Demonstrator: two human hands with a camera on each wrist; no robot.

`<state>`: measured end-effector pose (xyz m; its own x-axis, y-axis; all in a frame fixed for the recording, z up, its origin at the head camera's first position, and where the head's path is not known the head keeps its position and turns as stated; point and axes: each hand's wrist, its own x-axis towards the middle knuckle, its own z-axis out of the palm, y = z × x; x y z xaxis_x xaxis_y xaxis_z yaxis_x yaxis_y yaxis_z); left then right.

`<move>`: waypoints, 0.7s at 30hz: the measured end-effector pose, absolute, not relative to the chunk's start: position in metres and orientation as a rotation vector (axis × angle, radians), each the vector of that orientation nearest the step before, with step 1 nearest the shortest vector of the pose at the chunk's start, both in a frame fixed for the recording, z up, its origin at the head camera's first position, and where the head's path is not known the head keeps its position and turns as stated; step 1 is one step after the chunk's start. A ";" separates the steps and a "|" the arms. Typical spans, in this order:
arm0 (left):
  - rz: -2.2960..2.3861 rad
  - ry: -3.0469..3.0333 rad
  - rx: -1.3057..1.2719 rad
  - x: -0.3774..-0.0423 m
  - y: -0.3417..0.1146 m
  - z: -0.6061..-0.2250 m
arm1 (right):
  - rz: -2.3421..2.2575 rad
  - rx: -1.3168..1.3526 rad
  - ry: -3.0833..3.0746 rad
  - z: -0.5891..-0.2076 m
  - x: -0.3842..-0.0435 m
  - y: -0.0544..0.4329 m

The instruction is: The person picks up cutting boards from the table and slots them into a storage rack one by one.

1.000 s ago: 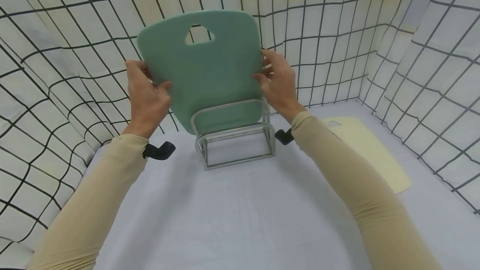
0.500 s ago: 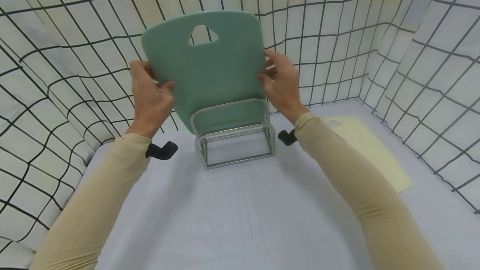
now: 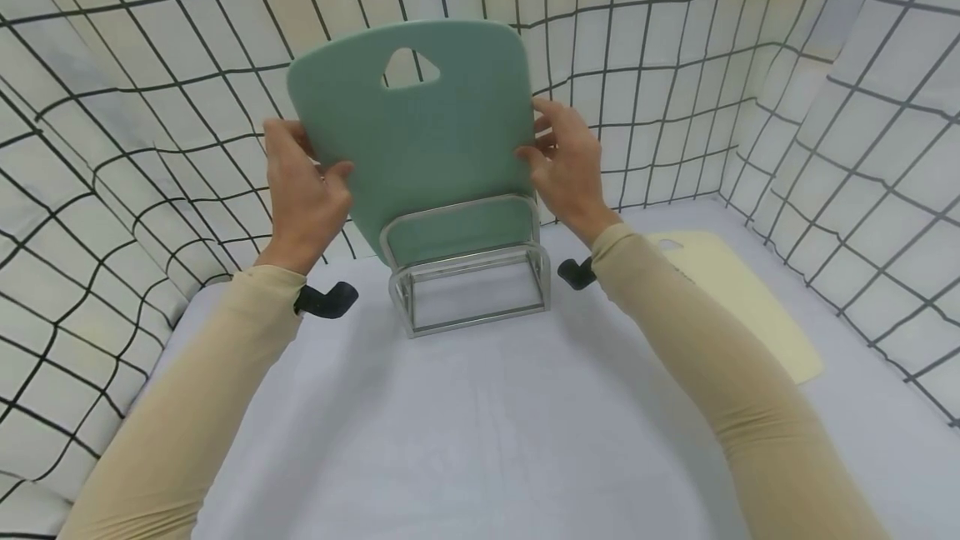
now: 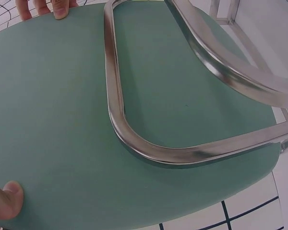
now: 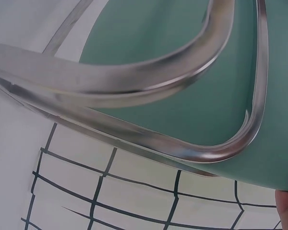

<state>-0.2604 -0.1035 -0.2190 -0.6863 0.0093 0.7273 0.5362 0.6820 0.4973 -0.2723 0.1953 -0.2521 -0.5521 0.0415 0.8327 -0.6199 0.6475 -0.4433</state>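
Note:
A green cutting board (image 3: 427,123) with a handle hole stands nearly upright, leaning away, behind the taller hoop of a metal rack (image 3: 472,262). My left hand (image 3: 303,194) grips its left edge, thumb on the near face and fingers behind. At the opposite edge my right hand (image 3: 567,165) pinches the board the same way. In the left wrist view the green face (image 4: 62,110) passes close behind the steel hoop (image 4: 116,103), and the left thumb (image 4: 10,199) presses the surface. Only a fingertip (image 5: 287,206) of the right hand shows in the right wrist view.
A cream cutting board (image 3: 738,298) lies flat on the white tabletop (image 3: 465,440), right of the rack and partly behind the right sleeve (image 3: 697,357). Walls with a black grid pattern (image 3: 645,73) enclose the back and sides.
Both hands and the green cutting board have shifted slightly to the right, with the grip kept. The rack and the cream board have stayed put.

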 end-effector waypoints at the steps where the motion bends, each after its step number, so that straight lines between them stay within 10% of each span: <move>1: -0.939 -2.173 -0.415 -0.261 -0.103 -0.219 | 0.941 0.451 -1.979 -0.252 -0.272 0.195; 21: -0.965 -2.191 -0.424 -0.262 -0.102 -0.222 | 0.943 0.433 -1.996 -0.255 -0.273 0.196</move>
